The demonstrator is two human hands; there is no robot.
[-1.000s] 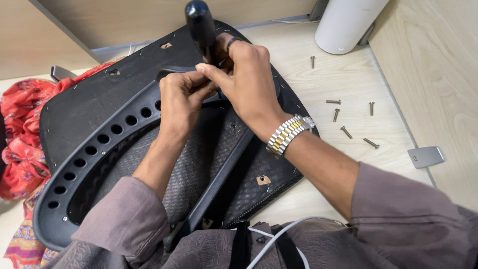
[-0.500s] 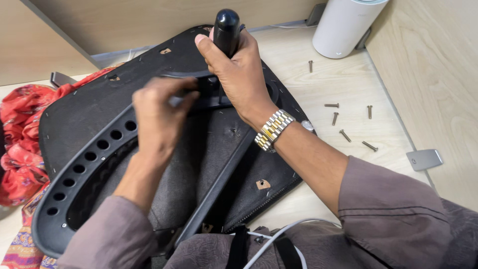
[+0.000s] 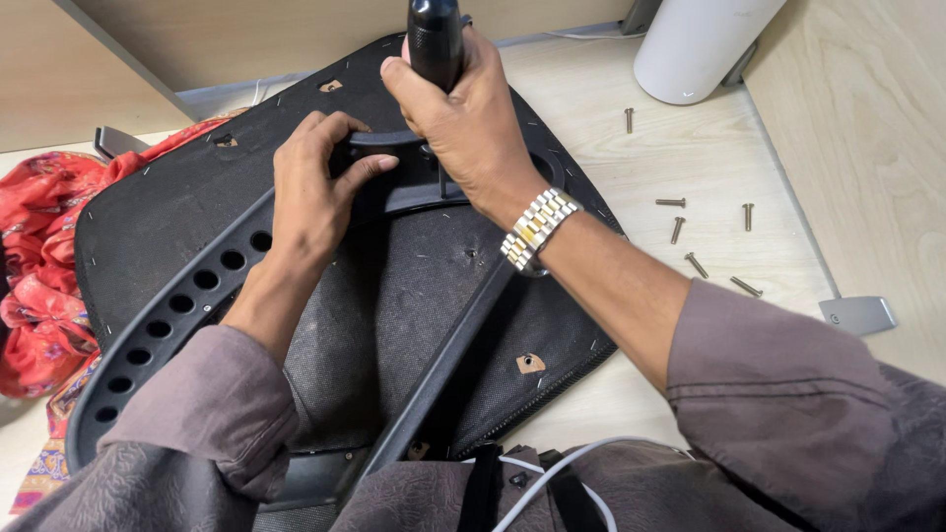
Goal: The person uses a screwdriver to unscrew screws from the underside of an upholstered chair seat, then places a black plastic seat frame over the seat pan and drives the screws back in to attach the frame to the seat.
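Note:
An upturned black chair seat (image 3: 443, 296) lies on the wooden surface, with a curved black plastic frame (image 3: 158, 330) pierced by round holes across its underside. My right hand (image 3: 458, 118) is closed around the black handle of a screwdriver (image 3: 435, 39), held upright over the middle of the frame. My left hand (image 3: 315, 187) rests on the frame just left of the tool, fingers curled and pressing on the plastic bar. A metal watch (image 3: 537, 229) sits on my right wrist.
Several loose screws (image 3: 690, 232) lie on the wood to the right. A white cylinder (image 3: 700, 44) stands at the back right. A small grey metal bracket (image 3: 857, 315) lies at the right edge, and red patterned cloth (image 3: 39, 266) lies on the left.
My right hand has shifted the screwdriver upright over the frame's centre. My left hand has drawn away from the tool and settled on the plastic bar.

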